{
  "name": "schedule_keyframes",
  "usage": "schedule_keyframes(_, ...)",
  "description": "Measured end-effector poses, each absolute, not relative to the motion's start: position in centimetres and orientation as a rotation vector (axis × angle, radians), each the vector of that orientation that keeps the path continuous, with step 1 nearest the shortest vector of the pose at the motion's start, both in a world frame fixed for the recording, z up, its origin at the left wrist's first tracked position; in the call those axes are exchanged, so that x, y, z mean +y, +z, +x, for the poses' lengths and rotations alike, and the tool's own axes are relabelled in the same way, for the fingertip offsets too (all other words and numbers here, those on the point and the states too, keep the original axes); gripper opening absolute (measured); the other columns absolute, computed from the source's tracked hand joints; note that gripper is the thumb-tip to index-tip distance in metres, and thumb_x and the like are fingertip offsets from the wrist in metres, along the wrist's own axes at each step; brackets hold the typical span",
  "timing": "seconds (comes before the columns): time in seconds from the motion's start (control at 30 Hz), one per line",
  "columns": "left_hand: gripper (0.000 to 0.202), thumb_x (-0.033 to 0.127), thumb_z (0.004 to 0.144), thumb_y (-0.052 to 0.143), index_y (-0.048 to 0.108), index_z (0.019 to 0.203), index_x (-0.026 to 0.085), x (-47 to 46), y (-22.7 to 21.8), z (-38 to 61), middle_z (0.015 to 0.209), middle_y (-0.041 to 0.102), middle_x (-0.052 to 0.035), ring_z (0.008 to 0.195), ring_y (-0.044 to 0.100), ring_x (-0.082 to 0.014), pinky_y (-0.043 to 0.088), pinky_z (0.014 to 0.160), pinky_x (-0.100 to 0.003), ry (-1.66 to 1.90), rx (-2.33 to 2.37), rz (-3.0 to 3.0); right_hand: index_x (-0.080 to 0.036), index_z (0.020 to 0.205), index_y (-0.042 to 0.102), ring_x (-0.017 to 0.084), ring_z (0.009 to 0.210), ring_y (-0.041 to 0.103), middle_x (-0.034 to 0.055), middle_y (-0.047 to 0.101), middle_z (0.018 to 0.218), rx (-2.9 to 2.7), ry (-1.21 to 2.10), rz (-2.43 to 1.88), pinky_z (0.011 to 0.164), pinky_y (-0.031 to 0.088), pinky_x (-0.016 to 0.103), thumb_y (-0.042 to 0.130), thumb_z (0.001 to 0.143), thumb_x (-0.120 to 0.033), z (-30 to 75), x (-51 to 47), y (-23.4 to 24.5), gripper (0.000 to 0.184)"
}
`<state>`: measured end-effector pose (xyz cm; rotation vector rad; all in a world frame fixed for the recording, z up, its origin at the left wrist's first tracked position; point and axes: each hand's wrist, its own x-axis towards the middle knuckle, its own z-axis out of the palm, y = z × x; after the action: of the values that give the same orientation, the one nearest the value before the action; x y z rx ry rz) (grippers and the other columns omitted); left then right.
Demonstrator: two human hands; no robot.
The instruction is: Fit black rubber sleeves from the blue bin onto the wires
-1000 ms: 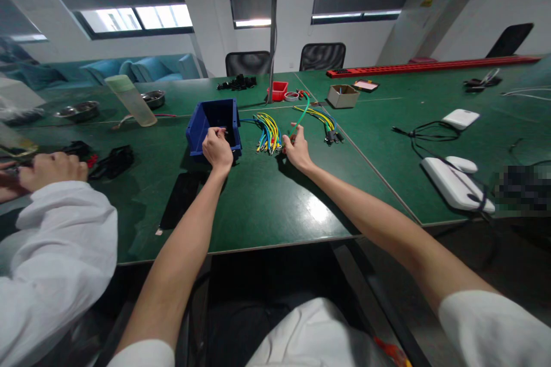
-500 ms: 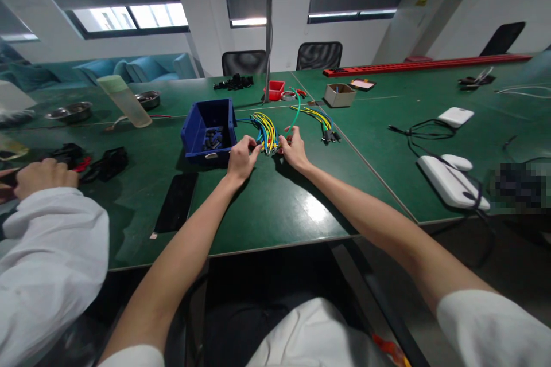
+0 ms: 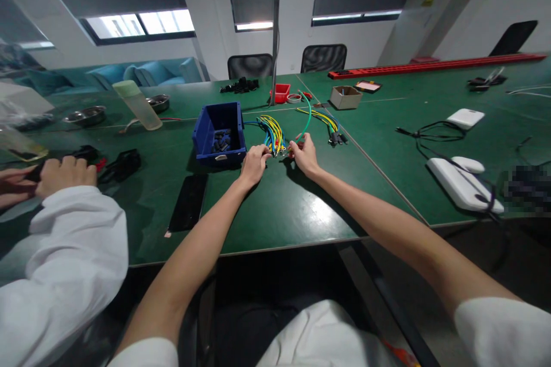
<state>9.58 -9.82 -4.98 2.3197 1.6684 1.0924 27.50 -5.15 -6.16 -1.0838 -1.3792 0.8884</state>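
Observation:
My right hand [image 3: 305,155] is closed on a green wire [image 3: 309,114], which arcs up and away from its fingertips. To the left, my left hand [image 3: 255,164] has thumb and fingers pinched together by the terminal ends of a wire bundle [image 3: 274,131] in yellow, blue and green. Whatever is between those fingertips is too small to make out. A blue bin [image 3: 219,133] holding small black pieces stands just left of the bundle. Beyond my right hand lies a second group of yellow and blue wires [image 3: 326,120] with black ends.
A black phone [image 3: 188,202] lies near the front edge. At left, a co-worker's hands [image 3: 64,178] handle a black item. Farther back are a red bin [image 3: 280,93], a small cardboard box [image 3: 345,97] and a bottle [image 3: 140,106]. White devices [image 3: 462,186] with cables lie right.
The whole view has shifted slightly right and down. My hands stay by the wire bundle, a little farther apart at the fingertips, and the green wire now bows more to the right.

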Motion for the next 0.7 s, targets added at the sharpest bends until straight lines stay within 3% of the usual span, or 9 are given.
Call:
schedule_keyframes(0.17,0.011,0.026,0.087,0.054,0.061,0.093,0.02,-10.9,-4.5,9.8,0.1,0.061,-0.0065,0.097,0.053,-0.0199,0.042,0.086,-0.032,1.114,1.638,2.441,-0.024,0.093,0.038,0.015,0.056,0.059,-0.0009,0.06,0.073,-1.337,0.898,-1.086,0.053,0.051,0.03,0.056,0.076,-0.04,27.5,-5.2,-6.6,0.03)
schedule_keyframes(0.4,0.011,0.026,0.084,0.059,0.061,0.09,0.018,-10.2,-5.0,9.2,0.09,0.063,-0.0044,0.089,0.057,-0.0175,0.045,0.083,-0.031,1.272,1.525,2.276,-0.025,0.093,0.038,0.013,0.054,0.058,-0.0014,0.06,0.072,-1.308,0.89,-1.052,0.051,0.049,0.027,0.056,0.077,-0.039,27.7,-5.3,-6.6,0.028)
schedule_keyframes(0.7,0.006,0.023,0.079,0.063,0.065,0.078,0.018,-9.6,-5.3,9.2,0.08,0.065,-0.0024,0.077,0.059,-0.016,0.046,0.074,-0.029,1.134,1.456,2.299,-0.025,0.093,0.038,0.013,0.055,0.058,-0.0035,0.059,0.071,-1.311,0.918,-1.035,0.051,0.05,0.027,0.054,0.077,-0.038,27.6,-5.5,-6.4,0.026)
